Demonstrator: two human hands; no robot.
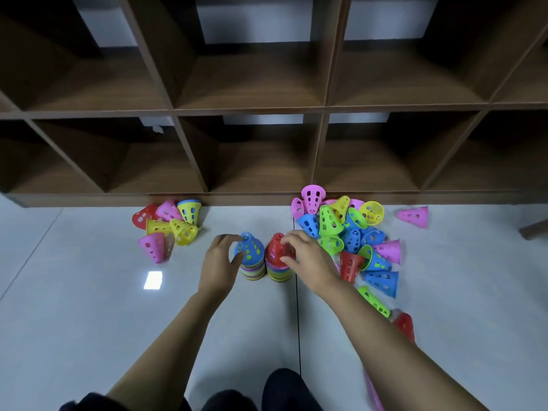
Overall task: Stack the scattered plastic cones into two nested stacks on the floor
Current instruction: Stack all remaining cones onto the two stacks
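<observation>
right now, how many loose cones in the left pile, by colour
red: 1
pink: 2
yellow: 3
blue: 1, rim only, nested with a yellow
total: 7

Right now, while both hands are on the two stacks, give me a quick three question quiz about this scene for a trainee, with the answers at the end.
1. True or false: the left hand holds the blue cone on top of the left stack.
2. The lone pink cone at far right: A stands upright; B lies on its side; C is nested in a stack.
3. Fill in: the right hand pinches the red cone on the right stack; the larger loose pile lies to its ___.
Key: 1 true; 2 B; 3 right.
</observation>
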